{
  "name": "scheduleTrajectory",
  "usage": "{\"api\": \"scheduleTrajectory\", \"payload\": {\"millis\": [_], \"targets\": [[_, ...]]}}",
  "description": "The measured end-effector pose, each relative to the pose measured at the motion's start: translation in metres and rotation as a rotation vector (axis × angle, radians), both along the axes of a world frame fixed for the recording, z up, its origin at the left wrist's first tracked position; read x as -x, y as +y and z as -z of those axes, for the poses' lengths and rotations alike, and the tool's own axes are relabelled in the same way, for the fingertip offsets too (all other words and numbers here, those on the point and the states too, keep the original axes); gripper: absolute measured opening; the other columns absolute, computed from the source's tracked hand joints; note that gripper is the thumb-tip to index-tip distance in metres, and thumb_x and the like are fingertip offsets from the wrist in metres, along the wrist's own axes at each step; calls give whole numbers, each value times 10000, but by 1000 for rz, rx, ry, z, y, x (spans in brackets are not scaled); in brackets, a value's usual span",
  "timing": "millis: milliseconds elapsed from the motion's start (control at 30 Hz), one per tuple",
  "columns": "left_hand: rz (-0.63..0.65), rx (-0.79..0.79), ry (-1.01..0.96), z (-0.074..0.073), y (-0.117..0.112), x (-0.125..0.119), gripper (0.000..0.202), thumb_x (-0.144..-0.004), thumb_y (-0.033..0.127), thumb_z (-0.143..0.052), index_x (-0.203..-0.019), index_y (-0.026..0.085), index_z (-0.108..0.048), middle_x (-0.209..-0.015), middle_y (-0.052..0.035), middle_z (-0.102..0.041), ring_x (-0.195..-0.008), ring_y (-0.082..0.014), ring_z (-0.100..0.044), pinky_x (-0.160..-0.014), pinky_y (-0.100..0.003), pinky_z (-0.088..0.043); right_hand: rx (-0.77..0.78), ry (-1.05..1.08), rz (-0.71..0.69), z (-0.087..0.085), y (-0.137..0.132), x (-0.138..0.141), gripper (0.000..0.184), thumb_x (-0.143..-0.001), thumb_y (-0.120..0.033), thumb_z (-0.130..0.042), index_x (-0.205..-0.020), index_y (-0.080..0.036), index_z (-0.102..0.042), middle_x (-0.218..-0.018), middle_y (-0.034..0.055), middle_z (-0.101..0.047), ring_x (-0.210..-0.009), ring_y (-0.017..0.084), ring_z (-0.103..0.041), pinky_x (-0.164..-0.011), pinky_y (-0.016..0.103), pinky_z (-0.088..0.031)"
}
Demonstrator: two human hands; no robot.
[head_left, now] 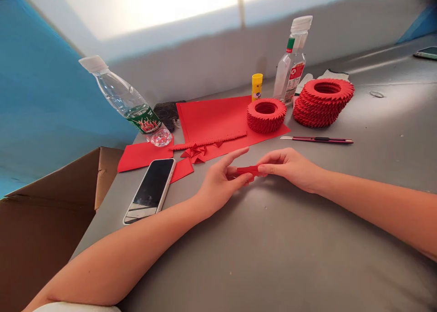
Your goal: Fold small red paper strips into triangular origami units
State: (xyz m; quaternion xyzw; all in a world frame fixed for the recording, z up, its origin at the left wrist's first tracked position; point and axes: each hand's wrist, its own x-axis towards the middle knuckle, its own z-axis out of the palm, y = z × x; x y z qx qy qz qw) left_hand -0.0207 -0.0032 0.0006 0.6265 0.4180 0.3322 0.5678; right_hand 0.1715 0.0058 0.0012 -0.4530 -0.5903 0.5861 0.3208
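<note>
Between my two hands is a small folded strip of red paper (247, 170), held just above the grey table. My left hand (221, 180) pinches its left end with the thumb, while the index finger stretches out ahead. The right end sits between the thumb and fingers of my right hand (286, 165). Beyond my left hand lie several folded red paper triangles (196, 151) and a long interlocked red paper strip (211, 141). A large red paper sheet (211, 116) is under them, with a smaller red sheet (146, 155) to the left.
Two stacks of red paper rings (264, 120) (321, 109) stand behind my right hand, near a craft knife (317, 140). Bottles (121, 95) (290, 70) and a yellow glue stick (256, 86) stand farther back. A phone (152, 189) lies left; a cardboard box (51, 180) adjoins the table (266, 257).
</note>
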Motion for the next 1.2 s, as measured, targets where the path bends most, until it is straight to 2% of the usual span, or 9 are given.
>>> {"api": "scheduleTrajectory", "payload": {"millis": [400, 667, 933, 1133, 1200], "targets": [[-23, 7, -43, 0, 2, 0, 567, -739, 218, -615, -1262, 204, -394, -805, -42, -685, -742, -161, -642, -719, -316, -523, -41, -70, -18, 4, 1, -2, 222, -723, -385, -575, -764, -182, -656, -743, 20, -651, -721, 151, -561, -658, 284, -421], [-15, 46, -26, -2, -1, -2, 576, -731, 200, -620, -1262, 215, -398, -778, -27, -686, -724, -152, -641, -727, -322, -524, -133, -162, 40, 6, -6, 3, 195, -753, -364, -535, -771, -193, -626, -698, 2, -632, -651, 139, -557, -581, 258, -431], [-15, 151, -83, -5, -1, -3, 585, -714, 186, -638, -1248, 217, -401, -764, -32, -679, -729, -147, -635, -711, -317, -522, -560, -341, 135, 4, -20, 7, 114, -789, -245, -497, -793, -210, -606, -745, -10, -641, -662, 113, -571, -577, 216, -463], [-26, 197, -115, -8, 0, -1, 550, -732, 209, -617, -1234, 228, -393, -789, -31, -645, -692, -147, -625, -646, -302, -516, -989, -440, 57, 15, -18, 5, 100, -773, -128, -497, -799, -178, -580, -711, 14, -637, -643, 118, -568, -602, 237, -459], [-38, 201, -131, -7, 1, 0, 548, -735, 210, -615, -1233, 228, -387, -763, -22, -636, -671, -136, -618, -645, -293, -510, -1083, -424, 1, 16, -16, 4, 113, -784, -114, -488, -803, -180, -578, -707, 17, -640, -662, 122, -568, -626, 242, -458]]}}
